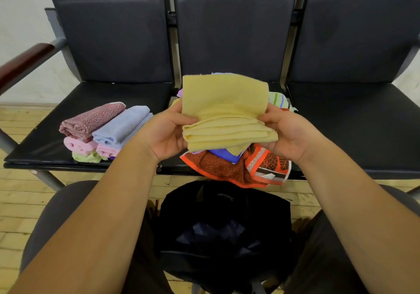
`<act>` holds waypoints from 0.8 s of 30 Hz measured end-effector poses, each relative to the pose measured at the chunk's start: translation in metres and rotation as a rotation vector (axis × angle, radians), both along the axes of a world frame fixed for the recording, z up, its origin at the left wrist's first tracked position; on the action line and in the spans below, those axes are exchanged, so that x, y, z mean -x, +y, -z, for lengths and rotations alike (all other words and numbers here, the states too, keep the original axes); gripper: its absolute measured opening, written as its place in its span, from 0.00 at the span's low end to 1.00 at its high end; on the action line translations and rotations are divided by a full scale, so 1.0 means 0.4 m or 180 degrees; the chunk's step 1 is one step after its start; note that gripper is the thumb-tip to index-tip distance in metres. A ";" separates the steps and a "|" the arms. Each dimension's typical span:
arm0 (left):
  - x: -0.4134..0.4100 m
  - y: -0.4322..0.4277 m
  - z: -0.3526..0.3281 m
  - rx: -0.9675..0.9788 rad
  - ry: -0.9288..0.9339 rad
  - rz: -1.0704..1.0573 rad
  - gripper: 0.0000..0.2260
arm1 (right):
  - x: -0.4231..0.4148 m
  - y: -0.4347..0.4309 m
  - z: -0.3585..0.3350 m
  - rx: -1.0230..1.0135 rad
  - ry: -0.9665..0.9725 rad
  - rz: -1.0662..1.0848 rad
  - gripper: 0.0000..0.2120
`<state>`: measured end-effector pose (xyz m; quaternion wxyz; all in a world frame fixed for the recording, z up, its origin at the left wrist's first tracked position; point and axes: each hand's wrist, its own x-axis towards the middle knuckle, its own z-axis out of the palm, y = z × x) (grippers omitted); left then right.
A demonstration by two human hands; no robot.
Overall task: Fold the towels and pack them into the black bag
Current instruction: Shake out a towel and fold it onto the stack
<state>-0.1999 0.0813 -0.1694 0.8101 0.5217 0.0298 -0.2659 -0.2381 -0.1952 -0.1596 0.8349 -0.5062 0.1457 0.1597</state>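
Note:
A folded yellow towel is held up in the air over the middle seat. My left hand grips its left edge and my right hand grips its right edge. Below it lies a loose pile of unfolded towels, with an orange and brown patterned towel on top hanging over the seat's front edge. A stack of folded towels in maroon, light blue, pink and green sits on the left seat. The black bag stands open on the floor between my knees.
A row of three black padded seats faces me, with a dark red armrest at the far left. The floor is yellowish wood. My knees flank the bag on both sides.

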 end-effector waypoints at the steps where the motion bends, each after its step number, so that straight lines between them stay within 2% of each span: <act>1: 0.007 0.002 -0.012 0.0099 0.0012 0.0033 0.23 | 0.001 -0.002 -0.001 -0.0053 0.0010 0.0099 0.20; 4: 0.020 0.009 -0.025 0.0186 -0.0012 0.0096 0.22 | 0.002 -0.005 0.006 -0.0239 0.0114 0.0304 0.19; 8: 0.026 0.015 -0.023 0.0208 0.0183 0.0042 0.17 | -0.010 -0.026 0.024 -0.0224 0.0250 0.0207 0.18; 11: 0.026 -0.003 -0.021 -0.0419 0.0133 0.0122 0.13 | -0.013 -0.020 0.030 0.0019 0.0268 -0.0146 0.18; 13: 0.019 -0.007 0.002 -0.0831 0.0029 0.0297 0.16 | -0.016 -0.012 0.040 0.0281 0.0151 -0.0282 0.13; 16: 0.016 -0.001 0.030 -0.0929 0.0157 0.0486 0.22 | -0.028 -0.008 0.060 0.0350 0.0076 -0.0161 0.23; 18: 0.017 0.002 0.037 -0.0883 0.0238 0.0476 0.23 | -0.035 -0.003 0.070 0.0230 0.0164 -0.0111 0.25; 24: 0.024 0.012 0.031 -0.0973 0.0275 0.0448 0.20 | -0.045 0.032 0.087 0.0233 0.0448 0.0115 0.18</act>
